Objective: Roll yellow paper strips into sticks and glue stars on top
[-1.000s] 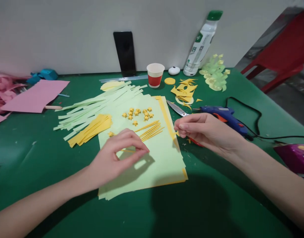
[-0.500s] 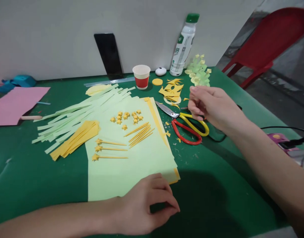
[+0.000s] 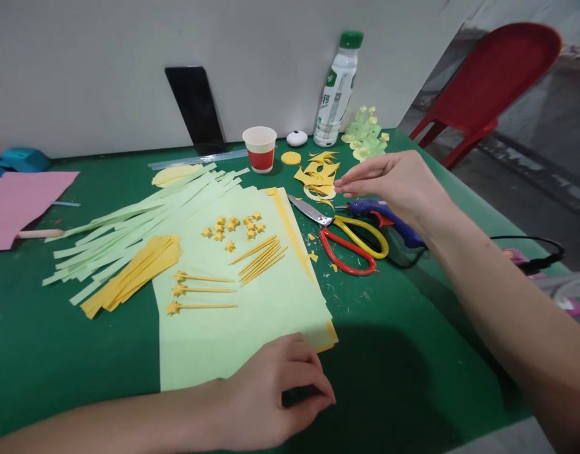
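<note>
My left hand (image 3: 290, 391) rests at the near edge of the light green paper sheets (image 3: 200, 353), thumb and index fingertip pressed together in a pinch; whatever they hold, if anything, is hidden. Over the right side, my right hand (image 3: 394, 186) hovers with fingers stretched out and nothing visible in them. Its fingertips are near the yellow paper scraps (image 3: 319, 170), above the blue glue gun (image 3: 398, 224). Scissors (image 3: 356, 236) with red and yellow handles lie below it. On the sheets are folded yellow paper stars (image 3: 232, 224), loose toothpicks (image 3: 261, 261) and three star-tipped toothpicks (image 3: 205, 291).
Yellow strips (image 3: 133, 277) and pale green strips (image 3: 129, 221) lie at left, beside pink paper (image 3: 29, 202). Along the back stand a red-and-white cup (image 3: 260, 154), a white earbud case (image 3: 297, 138), a bottle (image 3: 337, 94), a black phone (image 3: 195, 110) and a green paper plant (image 3: 365, 135).
My right hand has shifted left and its curled fingers have straightened, uncovering more of the glue gun. My left hand keeps its pinch. The whole view has shifted slightly.
</note>
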A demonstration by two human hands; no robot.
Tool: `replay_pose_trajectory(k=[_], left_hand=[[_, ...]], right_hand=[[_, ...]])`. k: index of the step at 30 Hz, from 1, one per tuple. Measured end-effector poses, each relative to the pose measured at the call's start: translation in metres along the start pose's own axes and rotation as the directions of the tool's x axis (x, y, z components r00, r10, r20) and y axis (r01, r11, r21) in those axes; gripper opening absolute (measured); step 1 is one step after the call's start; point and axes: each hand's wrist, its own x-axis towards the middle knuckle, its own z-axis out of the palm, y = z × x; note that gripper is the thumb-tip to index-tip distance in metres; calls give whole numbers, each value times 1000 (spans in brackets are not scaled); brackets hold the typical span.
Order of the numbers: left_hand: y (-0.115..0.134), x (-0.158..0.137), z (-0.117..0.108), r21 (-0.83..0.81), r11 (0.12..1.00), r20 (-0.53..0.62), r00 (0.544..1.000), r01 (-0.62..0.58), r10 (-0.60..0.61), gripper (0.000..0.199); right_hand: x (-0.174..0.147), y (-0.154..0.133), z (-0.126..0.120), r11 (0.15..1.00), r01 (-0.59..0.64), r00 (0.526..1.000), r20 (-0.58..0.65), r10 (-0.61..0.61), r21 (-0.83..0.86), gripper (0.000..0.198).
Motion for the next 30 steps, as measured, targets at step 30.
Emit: replay_pose_trajectory(k=[30], left_hand=[[-1, 1, -2, 0, 999, 33, 998, -49, 49, 19]], right_hand=[[48, 15, 26, 551, 523, 850, 348, -396, -650, 49]])
